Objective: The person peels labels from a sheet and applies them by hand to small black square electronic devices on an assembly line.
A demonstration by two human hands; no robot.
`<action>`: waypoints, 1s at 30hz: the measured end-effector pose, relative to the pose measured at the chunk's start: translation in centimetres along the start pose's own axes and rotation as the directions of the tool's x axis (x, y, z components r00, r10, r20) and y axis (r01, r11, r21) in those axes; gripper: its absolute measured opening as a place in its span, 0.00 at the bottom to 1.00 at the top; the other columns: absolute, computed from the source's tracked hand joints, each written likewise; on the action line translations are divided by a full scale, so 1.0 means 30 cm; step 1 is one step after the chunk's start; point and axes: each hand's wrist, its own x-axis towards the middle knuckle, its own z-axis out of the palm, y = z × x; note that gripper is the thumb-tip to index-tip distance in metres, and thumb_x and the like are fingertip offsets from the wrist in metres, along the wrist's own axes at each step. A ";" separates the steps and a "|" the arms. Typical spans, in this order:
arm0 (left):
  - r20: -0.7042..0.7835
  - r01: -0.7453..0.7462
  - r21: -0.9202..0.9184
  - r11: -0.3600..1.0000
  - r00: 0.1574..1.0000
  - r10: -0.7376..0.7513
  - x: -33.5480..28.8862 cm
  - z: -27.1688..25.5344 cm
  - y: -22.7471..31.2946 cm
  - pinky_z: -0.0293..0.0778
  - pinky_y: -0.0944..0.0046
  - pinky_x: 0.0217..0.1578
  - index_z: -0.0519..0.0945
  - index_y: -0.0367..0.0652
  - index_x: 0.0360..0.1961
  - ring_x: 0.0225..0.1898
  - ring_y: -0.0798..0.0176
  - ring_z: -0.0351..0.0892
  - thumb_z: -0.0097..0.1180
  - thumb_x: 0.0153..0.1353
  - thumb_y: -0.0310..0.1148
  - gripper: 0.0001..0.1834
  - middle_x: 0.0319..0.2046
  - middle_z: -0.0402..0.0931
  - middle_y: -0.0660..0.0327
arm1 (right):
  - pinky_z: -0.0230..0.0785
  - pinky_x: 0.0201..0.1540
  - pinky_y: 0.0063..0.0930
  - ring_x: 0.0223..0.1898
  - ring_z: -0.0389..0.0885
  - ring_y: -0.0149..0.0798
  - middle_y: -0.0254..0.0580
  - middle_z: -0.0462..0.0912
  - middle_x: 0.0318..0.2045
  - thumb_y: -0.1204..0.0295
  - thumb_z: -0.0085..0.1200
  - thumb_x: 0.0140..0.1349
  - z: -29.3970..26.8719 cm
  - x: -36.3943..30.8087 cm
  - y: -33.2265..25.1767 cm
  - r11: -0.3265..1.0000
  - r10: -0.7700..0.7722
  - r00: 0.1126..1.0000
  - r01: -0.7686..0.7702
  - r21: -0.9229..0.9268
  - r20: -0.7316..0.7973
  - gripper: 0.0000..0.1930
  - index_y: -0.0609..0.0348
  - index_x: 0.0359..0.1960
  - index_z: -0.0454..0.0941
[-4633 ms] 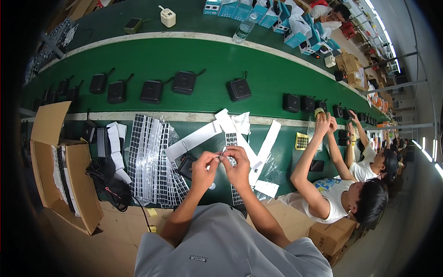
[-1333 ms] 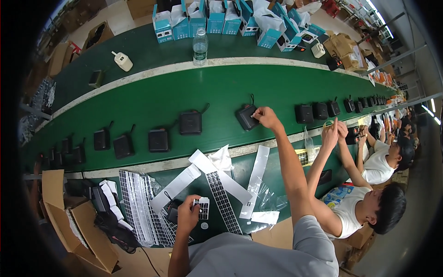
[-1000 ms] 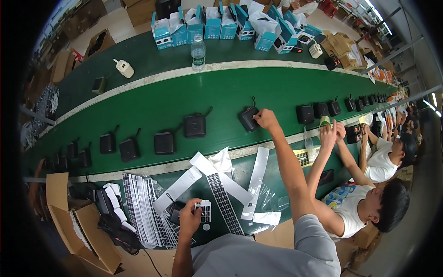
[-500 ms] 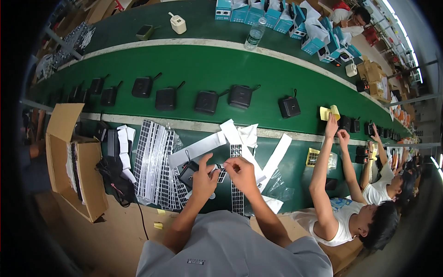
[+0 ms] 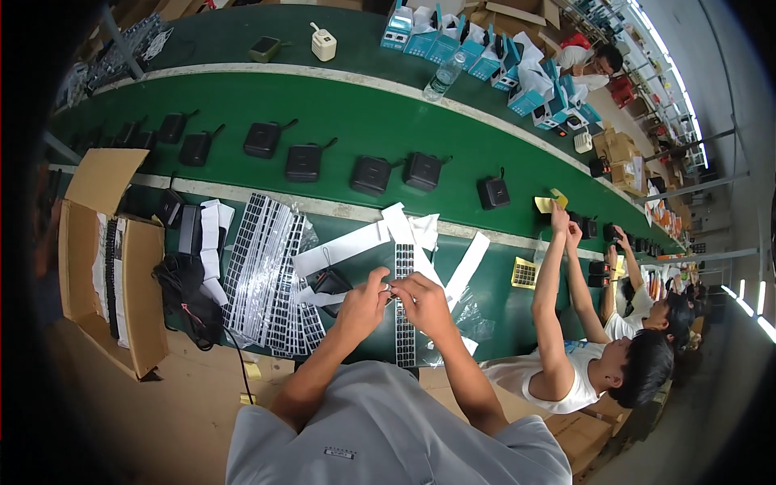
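My left hand (image 5: pixel 364 309) and my right hand (image 5: pixel 426 307) meet at mid-bench, both with fingers pinched. A small pale sticker (image 5: pixel 390 292) is between their fingertips, mostly hidden by the fingers. Below them lies a narrow sticker sheet (image 5: pixel 405 343) with rows of dark squares, running toward my body. Beside my left hand is a black box-shaped device (image 5: pixel 330 282) with a strap loop, and a white paper strip (image 5: pixel 319 298) lies by its lower side. White backing strips (image 5: pixel 343 249) lie just beyond my hands.
Fanned sticker sheets (image 5: pixel 263 279) cover the bench at left, beside a black cable bundle (image 5: pixel 187 299) and an open cardboard box (image 5: pixel 145 295). Black devices (image 5: pixel 372 175) line the green belt (image 5: pixel 347 105). At right a co-worker's arms (image 5: pixel 550 299) reach over the belt, near a yellow sticker sheet (image 5: pixel 524 273).
My hands have drawn closer together, and the sticker piece between them shows less. The white strip by the black device is now visible. The whole view has shifted slightly.
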 end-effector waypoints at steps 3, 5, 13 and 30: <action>-0.025 -0.026 -0.018 0.999 0.999 0.026 -0.010 0.000 -0.005 0.73 0.47 0.28 0.65 0.41 0.50 0.30 0.38 0.78 0.55 0.57 0.21 0.21 0.29 0.78 0.46 | 0.72 0.29 0.34 0.26 0.79 0.48 0.47 0.79 0.27 0.80 0.57 0.57 -0.002 0.002 -0.009 0.996 0.068 0.997 -0.070 0.060 0.031 0.06 0.63 0.36 0.82; -0.058 -0.044 -0.029 0.999 0.997 0.043 -0.016 -0.006 -0.010 0.73 0.46 0.28 0.66 0.41 0.49 0.30 0.38 0.78 0.55 0.56 0.20 0.19 0.28 0.78 0.46 | 0.71 0.27 0.30 0.27 0.80 0.44 0.46 0.79 0.28 0.81 0.56 0.58 0.015 -0.006 -0.030 0.979 0.201 0.965 -0.193 0.064 -0.168 0.06 0.64 0.36 0.82; 0.098 -0.066 -0.083 0.994 0.992 0.074 -0.016 -0.052 -0.006 0.71 0.49 0.28 0.71 0.40 0.41 0.31 0.40 0.78 0.55 0.55 0.20 0.12 0.29 0.77 0.45 | 0.71 0.32 0.23 0.29 0.79 0.31 0.41 0.81 0.29 0.80 0.60 0.56 -0.003 -0.046 -0.035 0.888 0.277 0.958 -0.286 0.359 0.075 0.06 0.66 0.36 0.82; 0.150 0.145 0.119 0.982 0.975 -0.162 0.109 0.059 0.001 0.74 0.51 0.31 0.72 0.41 0.43 0.32 0.38 0.79 0.57 0.55 0.22 0.14 0.31 0.78 0.44 | 0.67 0.27 0.25 0.23 0.74 0.31 0.38 0.77 0.25 0.76 0.63 0.54 -0.021 0.085 0.216 0.801 0.311 0.945 -0.317 0.508 0.100 0.06 0.64 0.31 0.78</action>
